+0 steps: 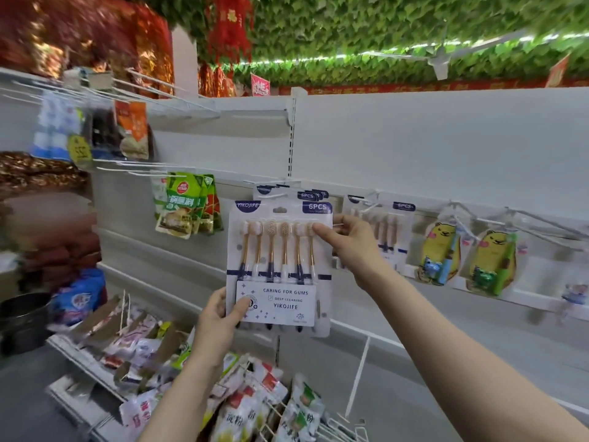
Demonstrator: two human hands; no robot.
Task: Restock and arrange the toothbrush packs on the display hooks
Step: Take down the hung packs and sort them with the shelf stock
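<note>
Head view: toothbrush pack (279, 266) upright, bristles up; left hand (220, 317), right hand (347, 240) pinching it.

I'm seeing a white toothbrush pack (279, 266) with navy labels and tan-handled brushes, yellow cartoon-animal kids' packs (441, 255), green snack bags (183, 204), and white shelving (446, 138).

The toothbrush pack (279, 266) you hold reads "YIKOJIFE" on its top left tab and "6PCS" on the top right. Its lower white card says "CARING FOR GUMS", "DEEP CLEANING" and "YIKOJIFE" again. The packs hanging behind it (307, 195) show "6PCS" too. The print on the yellow tag (79, 151) at far left and on the green pouches (181, 202) is too blurred for you to read.
</note>
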